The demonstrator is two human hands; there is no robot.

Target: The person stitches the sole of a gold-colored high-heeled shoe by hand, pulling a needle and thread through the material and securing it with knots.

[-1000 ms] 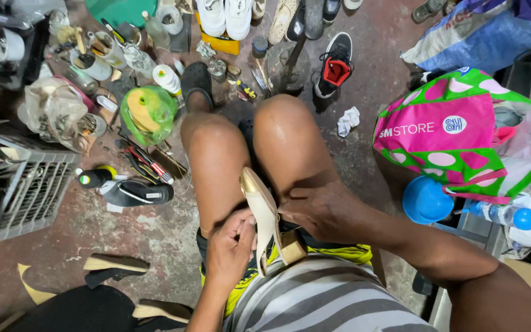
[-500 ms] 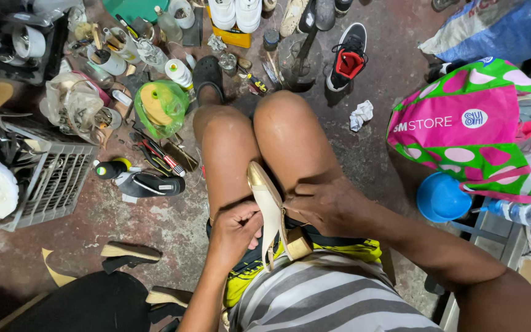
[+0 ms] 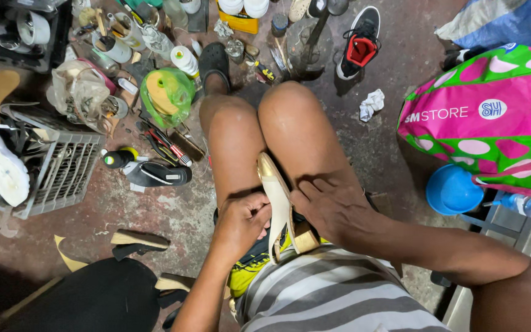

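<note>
Shoe [image 3: 276, 195] stands on edge between the knees, left hand [image 3: 241, 222] curled against it, right hand [image 3: 330, 206] gripping its other side.

Tools [image 3: 166, 142] and a crate [image 3: 62, 172] crowd the left; bare floor [image 3: 173, 209] beside the knees

The heeled shoe [image 3: 276, 200] shows a smooth cream upper, glossy gold toe cap and a wood-like block heel — the floor [image 3: 173, 212] is rough, stained concrete, the shopping bag [image 3: 480, 123] glossy woven plastic.
</note>
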